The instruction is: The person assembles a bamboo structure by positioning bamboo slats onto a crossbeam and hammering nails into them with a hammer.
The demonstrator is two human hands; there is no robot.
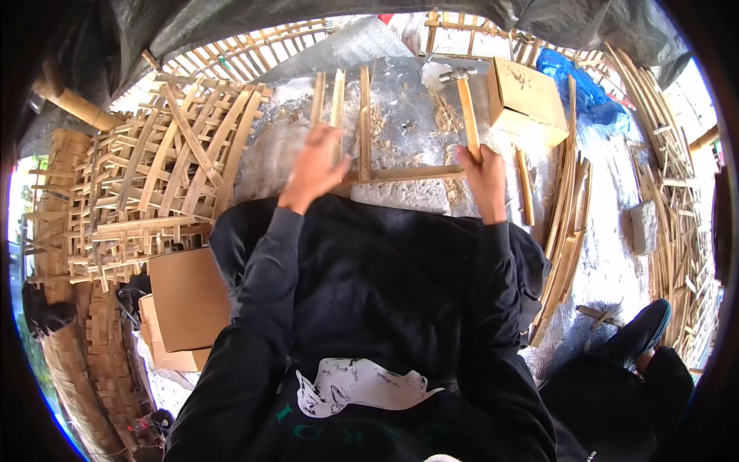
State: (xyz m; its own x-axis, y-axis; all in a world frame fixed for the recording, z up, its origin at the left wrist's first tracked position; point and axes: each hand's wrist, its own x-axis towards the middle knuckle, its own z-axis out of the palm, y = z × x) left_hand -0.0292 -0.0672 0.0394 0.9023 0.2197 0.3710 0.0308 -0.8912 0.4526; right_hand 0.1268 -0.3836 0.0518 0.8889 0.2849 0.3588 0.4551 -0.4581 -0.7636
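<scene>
Hammer (pixel 466 104) in the right hand (pixel 485 175), wooden frame (pixel 365 127) in front of the knees

From the head view, a person in black sleeves sits with both hands reaching forward over a silvery sheet (pixel 402 85). The right hand is wrapped around the near end of the hammer's handle; its metal head points away, just left of a cardboard box (pixel 527 100). The wooden frame lies near the middle, with a crosspiece (pixel 412 175) running left to right and slats extending away from its left part. The crosspiece's right end comes up to the right hand, though whether they touch is hard to tell. The left hand (pixel 314 165) is blurred over the near part of the left slats, and one cannot tell whether it is spread or pinching anything.

A pale block (pixel 404 195) sits at the crosspiece's near side, close to the knees. To the right of the right hand lies a short stick (pixel 526 189), and beyond it a bundle of long strips (pixel 567 242). Blue plastic (pixel 573 77) is at the far right. On the left are a heap of wooden lattice (pixel 154 165) and, nearer, a brown carton (pixel 188 300). Another person (pixel 616 393) in dark clothing is partly visible at the near right.
</scene>
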